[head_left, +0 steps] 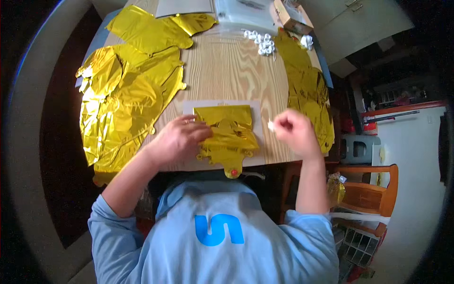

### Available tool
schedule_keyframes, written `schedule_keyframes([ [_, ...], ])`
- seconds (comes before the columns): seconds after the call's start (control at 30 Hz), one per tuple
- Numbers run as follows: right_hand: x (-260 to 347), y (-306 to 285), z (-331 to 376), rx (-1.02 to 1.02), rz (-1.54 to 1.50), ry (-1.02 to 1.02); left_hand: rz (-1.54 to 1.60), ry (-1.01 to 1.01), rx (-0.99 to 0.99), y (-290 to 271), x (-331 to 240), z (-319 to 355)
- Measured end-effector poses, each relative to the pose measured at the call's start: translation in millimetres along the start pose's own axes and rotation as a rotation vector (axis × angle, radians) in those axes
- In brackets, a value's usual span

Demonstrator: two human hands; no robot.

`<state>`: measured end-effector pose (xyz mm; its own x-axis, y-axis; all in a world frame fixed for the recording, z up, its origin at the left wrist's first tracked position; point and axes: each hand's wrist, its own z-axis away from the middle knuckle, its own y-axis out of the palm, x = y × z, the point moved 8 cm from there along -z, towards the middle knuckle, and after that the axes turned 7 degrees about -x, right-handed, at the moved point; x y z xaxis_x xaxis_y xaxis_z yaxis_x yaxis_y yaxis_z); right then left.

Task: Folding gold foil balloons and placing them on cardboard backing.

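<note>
Flanking one folded gold-foil sheet [226, 124], the left hand [182, 138] spreads loosely; the right hand [296, 132] pinches one small white piece [271, 125].

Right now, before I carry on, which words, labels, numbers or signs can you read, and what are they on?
Light-blue top: one large, curved, bright-blue character on it; clear, but I don't copy print.
Pale sheet under the folded gold foil balloon: tiny print at its far edge, too small to read.
Clear plastic packaging: dark marking, too blurred to read.
</note>
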<state>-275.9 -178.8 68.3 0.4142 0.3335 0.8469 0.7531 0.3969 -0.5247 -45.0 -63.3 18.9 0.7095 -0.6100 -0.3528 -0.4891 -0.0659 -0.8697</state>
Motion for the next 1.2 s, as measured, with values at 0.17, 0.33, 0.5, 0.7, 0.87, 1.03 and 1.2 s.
schedule_keyframes([
  [0.17, 47.5, 53.5, 64.9, 0.164, -0.017, -0.145, 0.184, -0.179, -0.07, -18.3, 15.9, -14.6],
  [0.33, 39.5, 84.2, 71.0, -0.182, 0.553, -0.377, 0.221, -0.209, -0.106, -33.2, 4.4, -21.3],
  [0.5, 37.6, 81.4, 98.0, 0.025, 0.553, -0.429, 0.221, -0.14, -0.165, -35.7, 1.8, -17.5],
  [0.7, 27.8, 91.2, 105.9, -0.104, 0.481, -0.623, 0.215, -0.124, -0.206, -48.0, -5.2, -27.0],
  [0.87, 31.1, 64.6, 69.2, -0.163, 0.03, -0.27, 0.306, -0.253, -0.173, -52.8, 0.0, -28.3],
  [1.03, 8.7, 77.2, 12.1, -0.234, 0.515, -0.162, 0.204, -0.178, -0.184, -48.5, 3.3, -35.4],
  [1.2, 13.1, 76.8, 14.8, -0.31, 0.805, -0.021, 0.161, -0.049, -0.178, -35.5, -4.2, -26.9],
])
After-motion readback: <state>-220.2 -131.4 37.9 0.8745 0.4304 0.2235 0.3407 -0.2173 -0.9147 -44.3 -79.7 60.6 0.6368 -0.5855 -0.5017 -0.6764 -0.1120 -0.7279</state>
